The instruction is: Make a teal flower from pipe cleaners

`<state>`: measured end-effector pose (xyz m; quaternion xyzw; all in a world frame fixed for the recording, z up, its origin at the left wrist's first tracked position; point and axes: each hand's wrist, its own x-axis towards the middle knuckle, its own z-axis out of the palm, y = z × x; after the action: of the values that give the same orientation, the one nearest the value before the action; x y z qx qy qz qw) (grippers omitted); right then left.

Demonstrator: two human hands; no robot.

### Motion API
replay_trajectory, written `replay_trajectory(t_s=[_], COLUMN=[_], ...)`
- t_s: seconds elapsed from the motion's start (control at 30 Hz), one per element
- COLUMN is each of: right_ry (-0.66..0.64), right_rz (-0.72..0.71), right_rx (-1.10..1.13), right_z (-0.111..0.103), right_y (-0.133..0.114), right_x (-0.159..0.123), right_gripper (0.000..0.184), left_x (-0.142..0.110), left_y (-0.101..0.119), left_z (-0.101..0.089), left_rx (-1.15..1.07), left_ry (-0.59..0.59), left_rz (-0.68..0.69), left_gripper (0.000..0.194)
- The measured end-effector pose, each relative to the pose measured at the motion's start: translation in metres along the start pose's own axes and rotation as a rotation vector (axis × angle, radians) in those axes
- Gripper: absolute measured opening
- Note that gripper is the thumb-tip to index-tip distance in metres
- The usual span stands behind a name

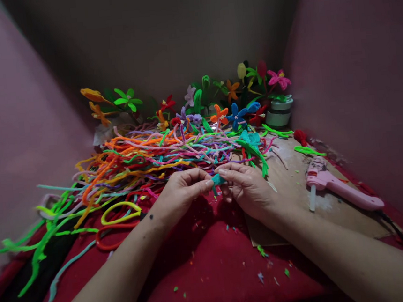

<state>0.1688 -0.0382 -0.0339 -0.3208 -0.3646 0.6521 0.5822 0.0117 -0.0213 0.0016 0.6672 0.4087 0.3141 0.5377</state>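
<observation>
Between my two hands is a small teal pipe-cleaner piece, bent into a short petal-like shape with an end hanging down. My left hand pinches its left side between thumb and forefinger. From the other side my right hand grips it with thumb and fingers, the lower fingers curled. Just beyond my right hand lies a teal pipe-cleaner flower with a green stem and leaves. A large heap of coloured pipe cleaners spreads behind my hands.
A pink glue gun rests on the cardboard at right. Scissors with yellow and red handles lie left. Finished pipe-cleaner flowers and a striped pot stand along the back. Scraps dot the red cloth.
</observation>
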Motion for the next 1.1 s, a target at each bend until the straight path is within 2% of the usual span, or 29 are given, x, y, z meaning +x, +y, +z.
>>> replay_trajectory(t_s=[0.17, 0.3, 0.53, 0.77, 0.87, 1.0, 1.1], right_ry=[0.034, -0.022, -0.010, -0.143, -0.147, -0.081, 0.006], right_rz=[0.045, 0.053, 0.015, 0.047, -0.042, -0.175, -0.209], right_rx=[-0.043, -0.026, -0.077, 0.052, -0.052, -0.280, -0.337], right_z=[0.000, -0.001, -0.001, 0.003, 0.005, 0.007, 0.006], right_y=[-0.002, -0.001, 0.001, -0.010, -0.010, -0.006, -0.006], right_x=[0.000, -0.001, -0.001, -0.005, -0.007, -0.008, -0.007], right_gripper=[0.020, 0.021, 0.020, 0.025, 0.028, 0.011, 0.005], left_x=[0.000, 0.000, -0.001, 0.006, 0.008, 0.007, 0.004], left_y=[-0.001, -0.001, 0.000, -0.012, -0.015, -0.014, -0.011], left_z=[0.000, -0.001, 0.002, -0.004, -0.006, -0.004, -0.002], left_rx=[-0.038, -0.050, -0.056, -0.409, -0.514, -0.520, -0.409], left_ry=[-0.025, -0.020, -0.006, -0.036, -0.087, -0.142, -0.086], left_rz=[-0.030, -0.025, -0.034, -0.142, -0.183, -0.198, -0.198], left_gripper=[0.017, 0.019, 0.016, 0.012, 0.009, 0.009, 0.011])
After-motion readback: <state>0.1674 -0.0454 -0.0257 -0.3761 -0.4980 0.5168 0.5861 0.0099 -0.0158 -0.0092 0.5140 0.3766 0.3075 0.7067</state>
